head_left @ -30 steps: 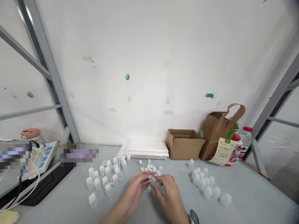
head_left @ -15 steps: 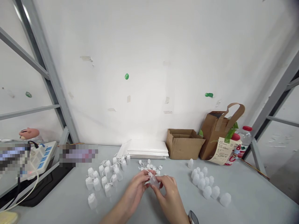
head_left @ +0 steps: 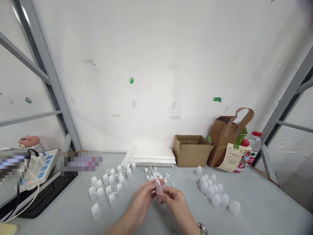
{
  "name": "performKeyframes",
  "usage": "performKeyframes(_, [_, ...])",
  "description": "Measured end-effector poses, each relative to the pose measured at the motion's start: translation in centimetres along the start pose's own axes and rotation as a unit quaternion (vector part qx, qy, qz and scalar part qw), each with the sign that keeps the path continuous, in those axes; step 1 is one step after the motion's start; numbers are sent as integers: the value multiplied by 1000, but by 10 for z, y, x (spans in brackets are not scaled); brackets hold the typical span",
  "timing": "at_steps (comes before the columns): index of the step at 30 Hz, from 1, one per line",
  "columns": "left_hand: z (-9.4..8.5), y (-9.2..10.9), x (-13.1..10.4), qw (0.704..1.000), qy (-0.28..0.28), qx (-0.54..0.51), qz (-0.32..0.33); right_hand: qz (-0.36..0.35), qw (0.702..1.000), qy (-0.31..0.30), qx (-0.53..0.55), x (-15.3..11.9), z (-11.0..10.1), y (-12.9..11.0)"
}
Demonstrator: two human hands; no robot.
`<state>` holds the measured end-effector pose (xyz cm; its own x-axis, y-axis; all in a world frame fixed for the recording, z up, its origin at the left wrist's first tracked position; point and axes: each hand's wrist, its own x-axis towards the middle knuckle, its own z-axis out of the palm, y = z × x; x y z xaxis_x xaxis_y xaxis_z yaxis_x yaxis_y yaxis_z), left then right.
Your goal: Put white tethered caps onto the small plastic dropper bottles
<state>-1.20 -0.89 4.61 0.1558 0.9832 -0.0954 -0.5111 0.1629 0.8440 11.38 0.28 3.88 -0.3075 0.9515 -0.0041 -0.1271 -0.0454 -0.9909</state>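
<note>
Little bottle (head_left: 159, 190) is near upright, cap end up, fingers of left hand (head_left: 144, 195) and right hand (head_left: 174, 199) pinching it.

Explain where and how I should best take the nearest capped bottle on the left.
Best hold the bottle body below its cap, coming from the near side: it stands upright, looks wider there, and the other capped bottles are behind it.

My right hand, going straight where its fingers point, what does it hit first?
Your right hand touches the small bottle first; just past it, likely your left hand, though depth is unclear.
</note>
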Motion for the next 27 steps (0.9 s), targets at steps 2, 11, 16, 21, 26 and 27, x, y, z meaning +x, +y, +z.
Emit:
performKeyframes(2, [-1, -1, 1, 1000, 3, -11, -14, 20, 998, -8, 53, 0, 1, -1])
performKeyframes(11, [1, 3, 0, 997, 29, -42, -65, 81, 962, -85, 245, -6, 4, -5])
performKeyframes(16, [7, 10, -5, 999, 20, -16, -40, 110, 934, -118, 317, -4, 3, 4])
performKeyframes(21, [8, 13, -9, 999, 8, -11, -39, 133, 899, -180, 376, -4, 1, 2])
performKeyframes(26, [9, 11, -9, 999, -3, -30, -28, 125, 896, -193, 379, -3, -3, 1])
performKeyframes(27, [9, 10, -9, 999, -2, -37, -25, 124, 898, -190, 377, -3, -3, 1])
